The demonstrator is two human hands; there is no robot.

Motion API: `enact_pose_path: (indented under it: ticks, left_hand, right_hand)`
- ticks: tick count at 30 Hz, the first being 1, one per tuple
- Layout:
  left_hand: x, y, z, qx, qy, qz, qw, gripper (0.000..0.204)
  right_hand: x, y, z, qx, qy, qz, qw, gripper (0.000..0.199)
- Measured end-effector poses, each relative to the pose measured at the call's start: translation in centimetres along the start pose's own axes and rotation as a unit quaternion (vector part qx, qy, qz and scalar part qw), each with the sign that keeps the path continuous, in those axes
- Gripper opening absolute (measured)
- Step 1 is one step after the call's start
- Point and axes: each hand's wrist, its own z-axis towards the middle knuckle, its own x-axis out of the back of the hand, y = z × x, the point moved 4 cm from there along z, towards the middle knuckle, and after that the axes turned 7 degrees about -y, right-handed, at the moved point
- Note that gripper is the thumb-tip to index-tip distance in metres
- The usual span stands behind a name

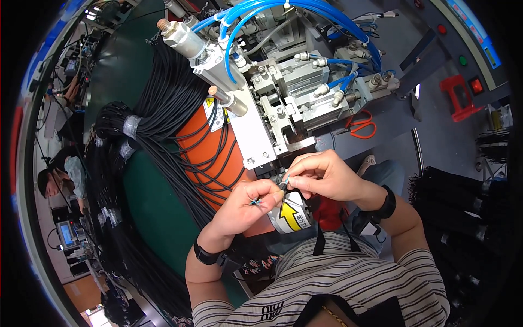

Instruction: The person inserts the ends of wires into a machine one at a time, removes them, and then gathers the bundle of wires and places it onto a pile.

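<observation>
Near the front of the metal fixture, my two hands meet at a short black cable end (284, 186) with thin light-coloured wires at its tip. My left hand (239, 208) pinches the cable between thumb and forefinger. Another tuft of blue and white wire ends (255, 202) pokes out of the left hand's curled fingers. With thumb and fingertips closed, my right hand (329, 177) grips the fine wires (286, 179) at the cable's tip. Just below the hands is a white part with a yellow arrow (294, 216). The fingers hide most of the cable.
A metal machine (305, 82) with blue air hoses (305, 4) stands ahead. Black cables (169, 87) spread over an orange mat (234, 158) and green table (150, 191). Orange-handled scissors (360, 125) lie right. Cable bundles (452, 218) hang at far right. Another person (57, 182) is at far left.
</observation>
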Motion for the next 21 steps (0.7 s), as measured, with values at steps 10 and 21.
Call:
enact_pose_path:
  ticks: [10, 21]
  left_hand:
    - [-2.5, 1.3, 0.3, -0.065, 0.124, 0.315, 0.939, 0.009]
    - [-0.1, 0.9, 0.2, -0.092, 0.058, 0.160, 0.981, 0.007]
  right_hand:
    - [-0.7, -2.6, 0.2, 0.086, 0.029, -0.436, 0.895, 0.009]
    - [0.7, -0.9, 0.3, -0.035, -0.003, -0.063, 0.997, 0.007]
